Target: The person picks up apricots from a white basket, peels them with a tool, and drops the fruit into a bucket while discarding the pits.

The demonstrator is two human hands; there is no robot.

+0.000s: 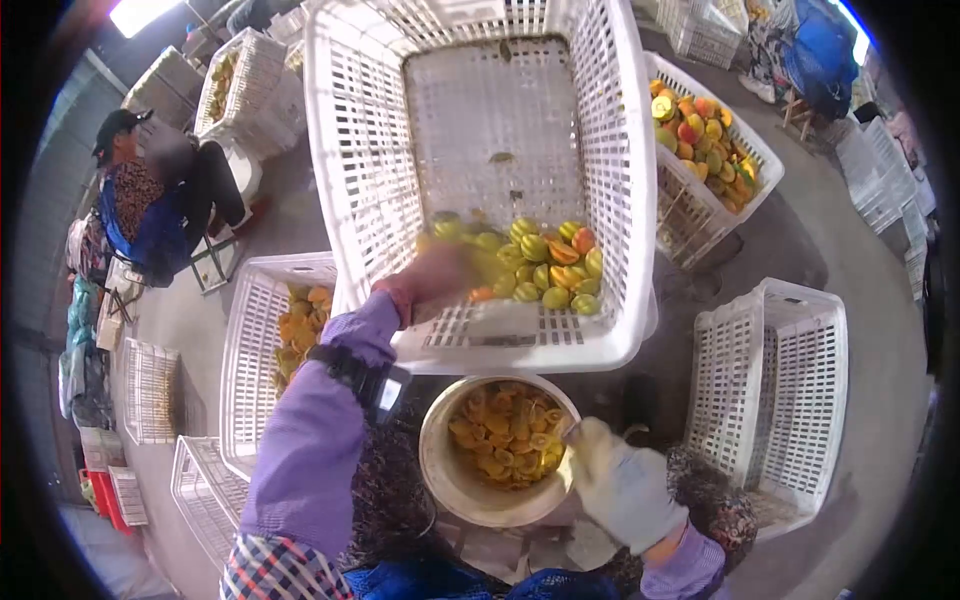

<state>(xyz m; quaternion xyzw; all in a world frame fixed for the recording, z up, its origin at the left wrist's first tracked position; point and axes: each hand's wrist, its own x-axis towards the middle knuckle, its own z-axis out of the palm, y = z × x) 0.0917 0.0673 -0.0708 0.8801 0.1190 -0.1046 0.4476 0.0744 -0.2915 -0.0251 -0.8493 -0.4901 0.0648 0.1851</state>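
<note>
My left hand (440, 278), bare and smeared by motion, reaches over the front edge of a large white crate (490, 352). Its fingers are too blurred to read, close to a pile of small green-yellow striped fruits (545, 265), some with orange patches. My right hand (625, 490), in a whitish glove, is closed at the right rim of a white bucket (436, 478). A small dark tip shows at its fingers, but I cannot make out what it holds. Inside the bucket lie orange-yellow fruit pieces (508, 435).
A crate of red, orange and green fruit (705, 150) stands at right, another with orange pieces (300, 325) at left. Stacked white crates (765, 400) stand at lower right. A seated person (150, 200) is at far left.
</note>
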